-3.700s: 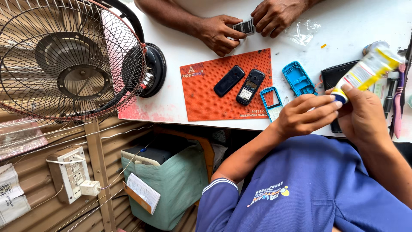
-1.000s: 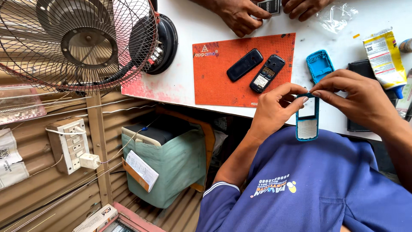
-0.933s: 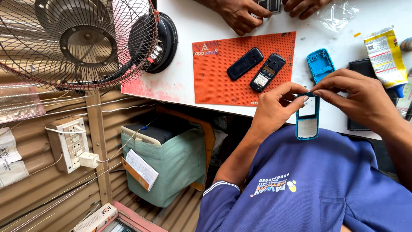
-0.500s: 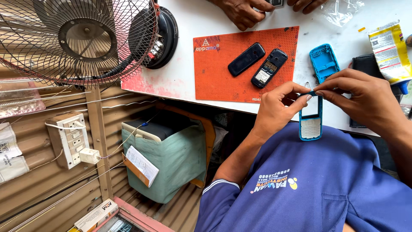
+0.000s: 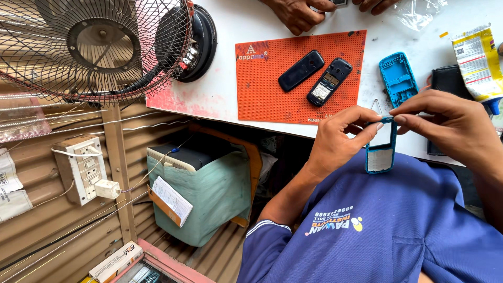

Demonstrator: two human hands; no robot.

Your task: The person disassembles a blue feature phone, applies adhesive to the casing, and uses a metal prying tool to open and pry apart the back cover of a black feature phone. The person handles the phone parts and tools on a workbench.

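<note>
- the left hand (image 5: 335,139) has its grip pinched on the upper left edge of a blue phone front cover (image 5: 380,152), thumb and forefinger closed on the frame.
- the right hand (image 5: 450,126) grips the cover's top right corner with its fingertips.
- the cover hangs upright between both hands, just off the near edge of the white tabletop (image 5: 246,21), above the person's blue shirt (image 5: 398,225).
- on the tabletop lies an orange mat (image 5: 262,89) bearing a black phone back (image 5: 301,70) and an open phone body (image 5: 329,81), side by side.
- a blue rear shell (image 5: 398,78) lies just right of the mat.
- another person's hands (image 5: 301,13) rest at the far edge.
- a wire-caged fan (image 5: 94,44) stands at the left.
</note>
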